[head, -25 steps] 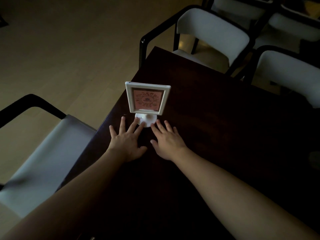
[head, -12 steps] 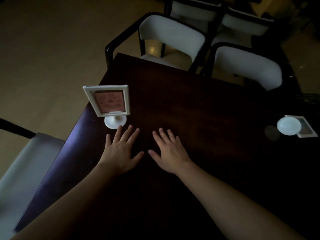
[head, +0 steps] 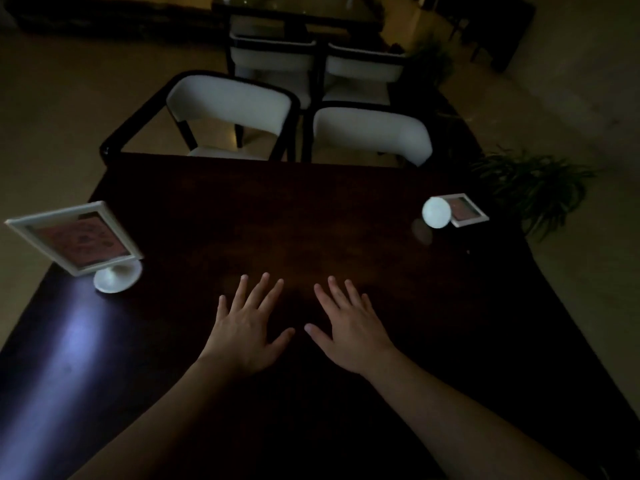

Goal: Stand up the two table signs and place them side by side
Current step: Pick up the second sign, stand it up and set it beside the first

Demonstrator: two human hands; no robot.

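- Head view, only one I have. Dim room, dark wooden table fills most of the frame.
- Both forearms come in from the bottom edge and run forward over the tabletop, bare, roughly parallel, converging slightly toward the middle.
- My left hand: palm down, fingers spread and straight, flat on or just above the wood. Too dark to confirm contact. Holding nothing.
- My right hand: same pose, palm down, fingers splayed, thumb pointing inward toward the left thumb. Empty as well.
- The two thumbs sit near each other, small gap between them, not touching.
- Standing sign: upright on its round white base, at the table's left edge, left of and beyond my left hand, clear of the fingers. White frame, pinkish insert, print unreadable.
- Fallen sign: lying down near the far right side of the table, frame flat on the wood, round base facing me. Well apart from my right hand.
- The two signs are at opposite sides of the table, hands between them.
- Beyond the far edge: two white chairs with black frames pushed in side by side, more chairs behind them.
- Potted plant on the floor off the right side, near the fallen sign.
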